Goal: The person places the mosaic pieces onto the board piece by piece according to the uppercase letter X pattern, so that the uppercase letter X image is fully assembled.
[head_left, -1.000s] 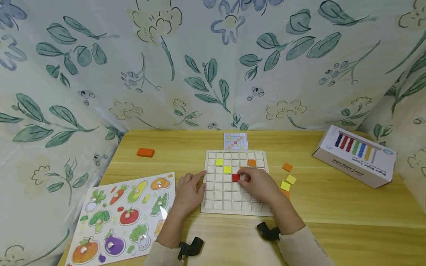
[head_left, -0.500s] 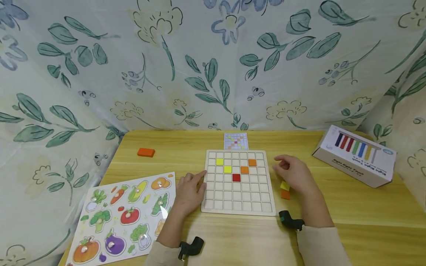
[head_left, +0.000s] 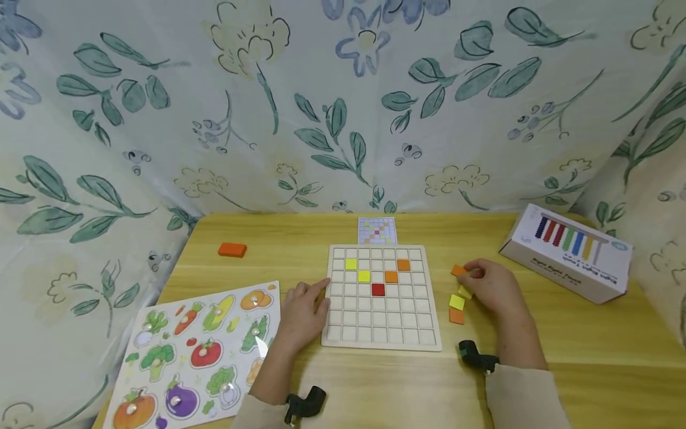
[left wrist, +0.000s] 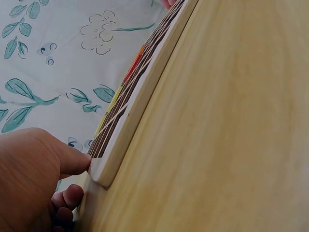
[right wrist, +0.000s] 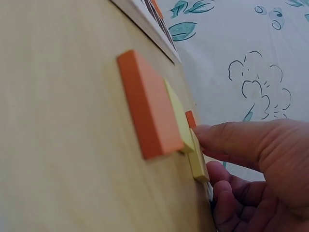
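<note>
A wooden grid board (head_left: pixel 382 348) lies mid-table, with two yellow tiles (head_left: pixel 351 264), two orange tiles (head_left: pixel 404 264) and a red tile (head_left: pixel 378 289) set in its cells. My left hand (head_left: pixel 302 316) rests at its left side, index fingertip and thumb against the edge. The left wrist view shows that thumb (left wrist: pixel 72 162) at the board's corner. Right of the board, my right hand (head_left: pixel 490 286) pinches a loose orange tile (head_left: pixel 457 270) by its right corner. Beneath the fingers lies a yellow tile (right wrist: pixel 198 157), partly hidden. Another yellow tile (head_left: pixel 457 302) and orange tile (head_left: pixel 457 316) lie nearer me.
A pattern card (head_left: pixel 377 230) lies behind the board. On the left are a vegetable puzzle board (head_left: pixel 200 381) and an orange block (head_left: pixel 232 249). A white box (head_left: pixel 565 253) stands at the back right, before a floral cloth (head_left: pixel 343 107).
My right hand has left the red tile in the board, moved right, and come down among the loose tiles. The left hand stays at the board's edge.
</note>
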Demonstrator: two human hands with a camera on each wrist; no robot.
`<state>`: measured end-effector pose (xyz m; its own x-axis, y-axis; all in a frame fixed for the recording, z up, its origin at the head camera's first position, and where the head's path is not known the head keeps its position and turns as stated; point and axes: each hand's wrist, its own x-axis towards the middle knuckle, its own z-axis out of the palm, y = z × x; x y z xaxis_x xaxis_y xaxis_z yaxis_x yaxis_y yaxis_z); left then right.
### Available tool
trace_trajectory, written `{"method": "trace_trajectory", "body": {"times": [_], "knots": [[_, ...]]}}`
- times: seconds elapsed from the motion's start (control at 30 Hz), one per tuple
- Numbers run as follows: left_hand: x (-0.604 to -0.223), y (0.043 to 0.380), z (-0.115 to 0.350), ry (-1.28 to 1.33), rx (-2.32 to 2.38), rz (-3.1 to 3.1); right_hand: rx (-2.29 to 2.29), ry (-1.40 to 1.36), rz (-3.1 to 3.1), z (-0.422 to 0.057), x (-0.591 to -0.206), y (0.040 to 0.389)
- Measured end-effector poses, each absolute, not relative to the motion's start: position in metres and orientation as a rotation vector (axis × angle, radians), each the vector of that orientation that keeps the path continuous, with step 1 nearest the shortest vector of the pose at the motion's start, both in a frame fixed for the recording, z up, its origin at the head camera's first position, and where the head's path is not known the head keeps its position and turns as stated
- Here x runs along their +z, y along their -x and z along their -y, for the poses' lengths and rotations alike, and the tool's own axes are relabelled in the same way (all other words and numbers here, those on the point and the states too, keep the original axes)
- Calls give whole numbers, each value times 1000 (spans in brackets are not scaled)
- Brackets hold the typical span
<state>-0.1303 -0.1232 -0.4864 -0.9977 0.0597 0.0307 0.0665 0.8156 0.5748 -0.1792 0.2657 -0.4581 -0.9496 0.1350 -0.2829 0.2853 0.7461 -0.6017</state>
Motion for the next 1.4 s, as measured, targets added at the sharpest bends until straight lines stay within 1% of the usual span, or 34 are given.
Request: {"method": "trace_trajectory", "body": {"times": [0.2,0.47,0.77,0.9,1.07,1.2,1.4], "knots": [[-488,132,125,86,-941,2956,-973,-295,-2749,-262,-456,184],[-488,130,124,110,-946,2965,-926,-235,-2738,-252,-450,180],[-485,132,122,117,-929,2963,-983,73,-2720,-189,-427,173],[-484,133,122,119,-944,2956,-996,229,-2687,-159,-429,167],[-483,132,122,109,-956,2977,-957,378,-2676,-133,-440,159],[-483,131,121,103,-959,2988,-940,441,-2675,-119,-447,154],[-485,130,122,104,-955,2983,-896,421,-2729,-107,-452,150]]}}
